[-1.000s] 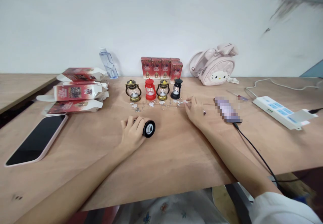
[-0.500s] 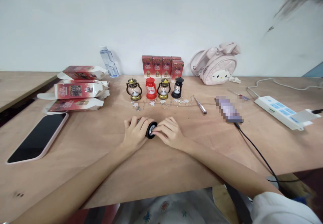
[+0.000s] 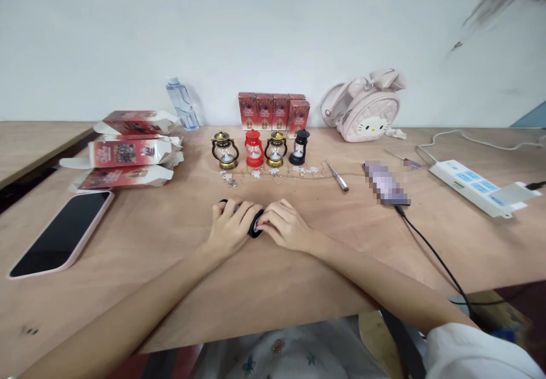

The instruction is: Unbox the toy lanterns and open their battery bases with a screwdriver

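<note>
Holding a black object (image 3: 253, 231), the hands (image 3: 230, 225) (image 3: 286, 225) nearly meet at its round end.

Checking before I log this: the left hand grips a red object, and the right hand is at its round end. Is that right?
The colour is wrong: the head view shows the left hand gripping a black object, with the right hand at its round end.
</note>
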{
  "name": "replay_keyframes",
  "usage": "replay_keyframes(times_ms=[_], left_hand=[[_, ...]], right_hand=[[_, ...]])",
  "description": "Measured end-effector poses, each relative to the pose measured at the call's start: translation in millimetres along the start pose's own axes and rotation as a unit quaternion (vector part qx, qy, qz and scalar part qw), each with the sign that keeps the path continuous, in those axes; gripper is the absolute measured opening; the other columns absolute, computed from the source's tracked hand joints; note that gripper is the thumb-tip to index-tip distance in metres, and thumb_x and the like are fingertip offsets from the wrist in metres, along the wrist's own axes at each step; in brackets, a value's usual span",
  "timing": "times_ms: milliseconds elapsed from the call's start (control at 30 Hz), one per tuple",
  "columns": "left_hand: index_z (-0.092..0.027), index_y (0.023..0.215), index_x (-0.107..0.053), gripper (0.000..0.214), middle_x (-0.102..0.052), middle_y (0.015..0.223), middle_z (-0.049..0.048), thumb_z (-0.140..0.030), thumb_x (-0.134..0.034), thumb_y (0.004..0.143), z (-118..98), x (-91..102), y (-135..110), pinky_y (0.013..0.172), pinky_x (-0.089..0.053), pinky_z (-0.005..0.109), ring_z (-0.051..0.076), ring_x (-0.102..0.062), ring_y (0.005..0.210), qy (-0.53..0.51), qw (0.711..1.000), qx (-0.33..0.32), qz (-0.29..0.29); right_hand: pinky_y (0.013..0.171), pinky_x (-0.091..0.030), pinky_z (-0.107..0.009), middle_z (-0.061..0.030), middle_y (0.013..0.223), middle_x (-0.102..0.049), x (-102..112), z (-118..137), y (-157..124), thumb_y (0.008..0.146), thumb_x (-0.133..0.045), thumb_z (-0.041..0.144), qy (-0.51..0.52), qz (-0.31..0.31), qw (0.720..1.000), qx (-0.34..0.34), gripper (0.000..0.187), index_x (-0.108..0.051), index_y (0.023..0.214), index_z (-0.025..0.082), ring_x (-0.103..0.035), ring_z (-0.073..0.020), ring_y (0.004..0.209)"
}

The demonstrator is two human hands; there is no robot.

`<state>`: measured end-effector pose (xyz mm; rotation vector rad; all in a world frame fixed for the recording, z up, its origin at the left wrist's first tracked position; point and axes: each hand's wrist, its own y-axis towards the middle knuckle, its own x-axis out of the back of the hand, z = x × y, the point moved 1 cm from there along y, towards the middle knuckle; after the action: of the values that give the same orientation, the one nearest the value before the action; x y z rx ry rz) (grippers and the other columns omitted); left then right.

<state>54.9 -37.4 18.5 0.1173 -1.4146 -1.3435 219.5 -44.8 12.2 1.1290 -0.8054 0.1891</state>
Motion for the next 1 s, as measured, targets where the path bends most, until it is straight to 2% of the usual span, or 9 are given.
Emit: replay_keyframes(times_ms=[433,633,1000], left_hand=[[-0.019,0.094,-0.059,0.015,-0.069,0.082,0.0029,-0.02,-0.046,0.088,-0.1,-0.2,-0.7,0.067,-0.022,0.035,0.019,-0.051,0.077,0.008,1.0,0.0,0.029],[-0.017,0.094,-0.06,0.014,-0.069,0.082,0.0033,-0.02,-0.047,0.088,-1.1,0.4,-0.4,0.066,-0.022,0.034,0.02,-0.05,0.077,0.003,1.0,-0.001,0.031],[-0.017,0.092,-0.058,0.012,-0.069,0.08,0.0031,-0.022,-0.048,0.088,0.0,-0.8,1.2,0.065,-0.021,0.035,0.021,-0.05,0.078,0.0,1.0,0.006,0.023]], right_hand=[[0.07,-0.038,-0.029,-0.004,0.074,-0.058,-0.5,-1.0,-0.4,0.096,-0.038,0.022,-0.003,0.016,1.0,-0.001,0.022,-0.052,0.079,0.017,-0.05,-0.0156,0.072],[0.07,-0.037,-0.029,-0.0041,0.074,-0.057,0.0,-1.5,-0.6,0.095,-0.039,0.022,0.005,0.007,1.0,0.003,0.022,-0.052,0.079,0.017,-0.049,-0.0158,0.071],[0.067,-0.037,-0.031,-0.0067,0.077,-0.058,-2.2,-2.3,-0.5,0.097,-0.033,0.021,-0.018,0.036,0.999,-0.001,0.025,-0.05,0.079,0.016,-0.048,-0.0177,0.072]])
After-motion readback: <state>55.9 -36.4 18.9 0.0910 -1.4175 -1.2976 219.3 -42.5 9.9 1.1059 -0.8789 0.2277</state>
